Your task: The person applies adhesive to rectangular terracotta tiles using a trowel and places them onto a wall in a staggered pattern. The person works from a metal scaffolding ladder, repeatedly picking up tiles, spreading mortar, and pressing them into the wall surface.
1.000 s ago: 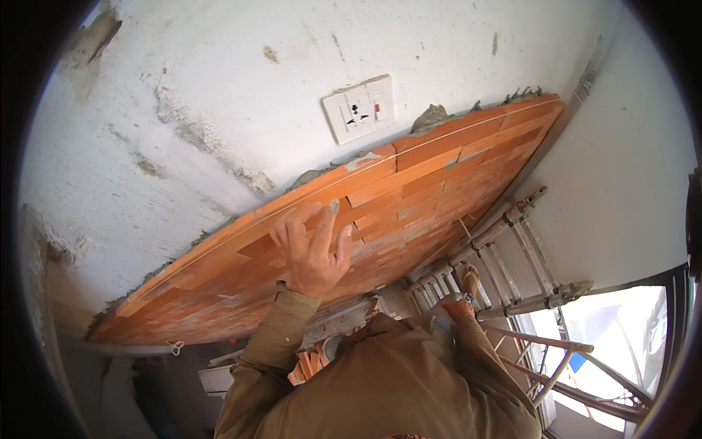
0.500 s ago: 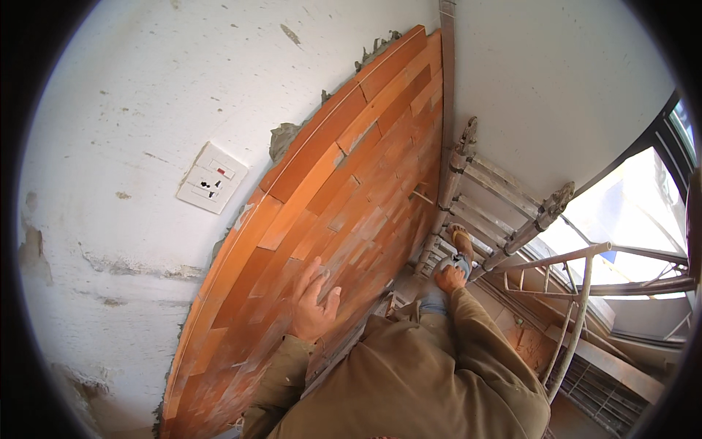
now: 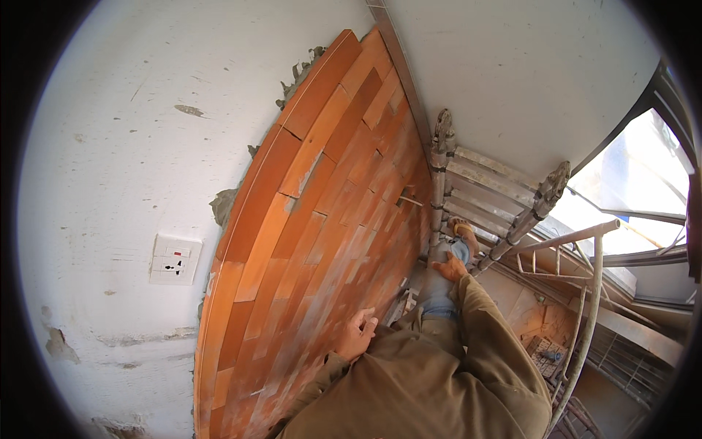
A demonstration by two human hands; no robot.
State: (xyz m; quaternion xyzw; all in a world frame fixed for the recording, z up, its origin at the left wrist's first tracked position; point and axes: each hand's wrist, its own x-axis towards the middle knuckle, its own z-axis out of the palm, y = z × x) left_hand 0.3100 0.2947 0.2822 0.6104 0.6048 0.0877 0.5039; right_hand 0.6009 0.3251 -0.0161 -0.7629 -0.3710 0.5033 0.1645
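My left hand (image 3: 356,334) hovers in front of the lower part of an orange-brown brick-tile wall facing (image 3: 314,241). Its fingers are loosely bent with a gap to the thumb, and I see nothing in them. Farther out, my right hand (image 3: 451,268) rests on my bent leg in blue trousers (image 3: 439,296), around the knee, with no tool visible in it. My sandalled foot (image 3: 462,228) is beside the rungs of a metal scaffold frame (image 3: 491,178). A thin pale stick or pipe (image 3: 412,200) juts from the tiles near the corner.
Grey mortar (image 3: 223,206) bulges along the tiling's top edge. A white socket plate (image 3: 175,260) sits on the pale wall left of it. A metal strip (image 3: 401,69) runs along the corner. To the right stand a bent tubular frame (image 3: 594,293) and a bright window (image 3: 636,175).
My left hand has drawn down and right toward my body, its fingers more bent. My view has turned, shifting the tiling and socket. The right hand stays at the leg.
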